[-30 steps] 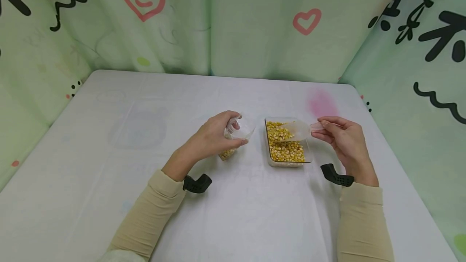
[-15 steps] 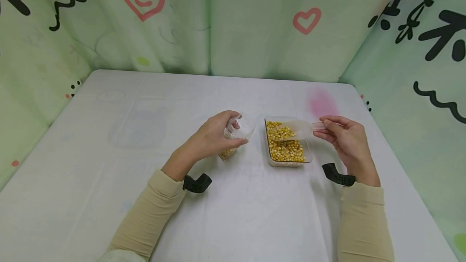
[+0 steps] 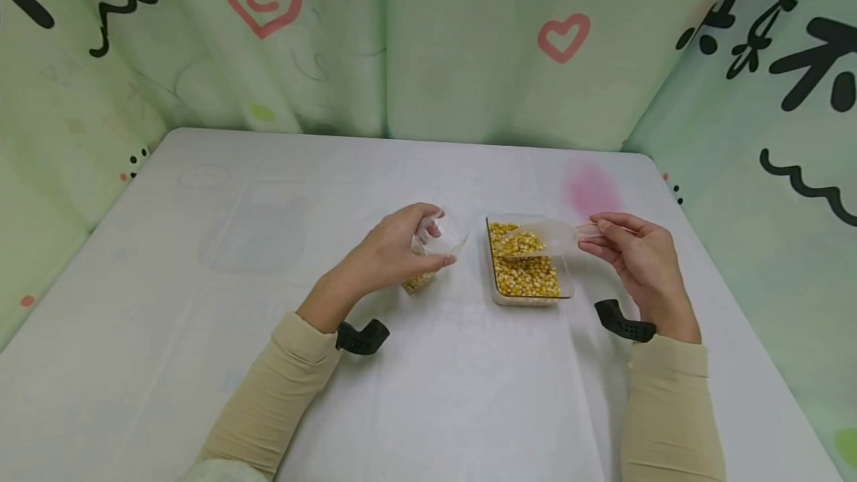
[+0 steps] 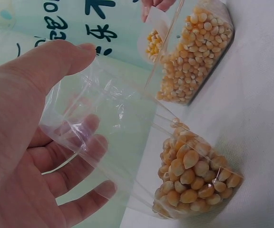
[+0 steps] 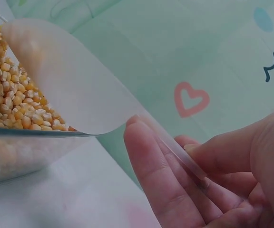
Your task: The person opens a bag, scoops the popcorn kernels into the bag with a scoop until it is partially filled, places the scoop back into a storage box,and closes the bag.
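Note:
My left hand (image 3: pixel 402 244) holds a clear plastic bag (image 4: pixel 118 123) by its mouth, the thumb at one side and the fingers at the other. Corn kernels (image 4: pixel 194 175) fill the bag's bottom, which rests on the table. To its right stands a clear rectangular container (image 3: pixel 527 302) of yellow corn kernels (image 3: pixel 529 280). A translucent white scoop (image 5: pixel 75 80) lies tilted over the container, its blade among the kernels and partly loaded. The fingers and thumb of my right hand (image 3: pixel 636 255) pinch the scoop's handle at the container's right side.
A white cloth covers the table (image 3: pixel 428 385), with a pink patch (image 3: pixel 592 188) behind the container. Green curtains (image 3: pixel 455 43) with hearts and black writing surround the table's back and sides. Each wrist wears a black camera mount (image 3: pixel 363 337).
My right hand has shifted slightly to the right, drawing the scoop a little along with it. The left hand and the bag stay in place.

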